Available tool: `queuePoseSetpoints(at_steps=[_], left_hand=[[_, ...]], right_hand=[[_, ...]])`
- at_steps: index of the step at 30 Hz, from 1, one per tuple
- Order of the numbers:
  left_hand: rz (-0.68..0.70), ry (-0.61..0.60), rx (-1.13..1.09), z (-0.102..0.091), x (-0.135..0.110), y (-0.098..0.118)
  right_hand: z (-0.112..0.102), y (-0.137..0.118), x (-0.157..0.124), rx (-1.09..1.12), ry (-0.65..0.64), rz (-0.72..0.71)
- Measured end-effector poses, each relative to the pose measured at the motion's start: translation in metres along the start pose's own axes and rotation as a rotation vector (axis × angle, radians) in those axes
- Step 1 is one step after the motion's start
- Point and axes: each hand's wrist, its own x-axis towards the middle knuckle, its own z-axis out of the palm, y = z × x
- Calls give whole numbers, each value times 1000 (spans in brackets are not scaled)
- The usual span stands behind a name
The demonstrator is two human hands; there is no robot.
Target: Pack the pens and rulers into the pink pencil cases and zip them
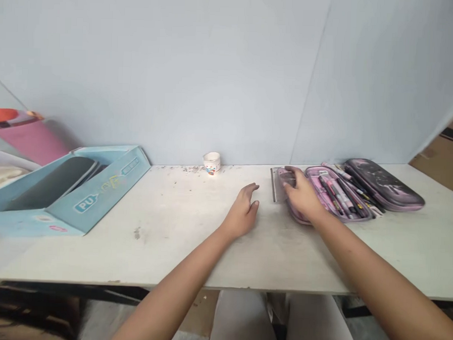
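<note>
My right hand (303, 192) is at the left end of an open pink pencil case (319, 174), its thumb and fingers closed on the case's edge. Beside those fingers a flat, see-through panel with a dark edge (276, 186) sticks out to the left; whether it belongs to the case is unclear. Several pens (339, 194) and pencils lie in the case. My left hand (243, 211) is held over the table left of the case, fingers apart and slightly bent, with nothing in it.
A dark, patterned hard-shell case (385, 184) lies at the right. Near the wall stands a small white paper cup (212, 163) among dark crumbs. At the left, a light-blue box (110, 188) holds a dark case (55, 183). The table's front edge (244, 288) runs before my legs.
</note>
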Motion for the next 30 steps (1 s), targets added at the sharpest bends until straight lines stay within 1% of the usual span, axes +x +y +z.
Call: queuePoseSetpoints(at_steps=[1, 2, 3, 5, 8, 10, 13, 15, 18, 20, 22, 25, 28, 30], left_hand=[[44, -25, 49, 7, 9, 5], [81, -51, 96, 13, 18, 9], [105, -78, 142, 20, 26, 13], [119, -134, 238, 31, 42, 18], [112, -233, 392, 43, 61, 20], [116, -277, 489, 45, 71, 19], [148, -302, 599, 43, 79, 17], [203, -324, 641, 36, 78, 17], [299, -384, 655, 20, 67, 23], [343, -444, 636, 7, 54, 30], [370, -509, 604, -6, 38, 40], [394, -590, 560, -19, 14, 52], [400, -611, 554, -22, -5, 60], [397, -602, 570, -20, -13, 62]], right_hand=[[-10, 12, 4, -46, 43, 20], [-18, 23, 7, -95, 59, 42], [-24, 33, 10, -141, 51, 63], [-32, 48, 13, -225, -21, 73], [-40, 61, 16, -368, -117, -26], [-51, 65, 18, -456, -103, -95], [-76, 75, 20, -515, -15, -122], [-96, 85, 18, -527, 28, -121], [-121, 98, 10, -543, 50, -107], [-129, 101, 5, -536, 31, -91], [-126, 99, 1, -516, -13, -70], [-106, 90, 3, -524, -127, -26], [-77, 80, 9, -545, -273, 16], [-62, 78, 14, -528, -321, 29]])
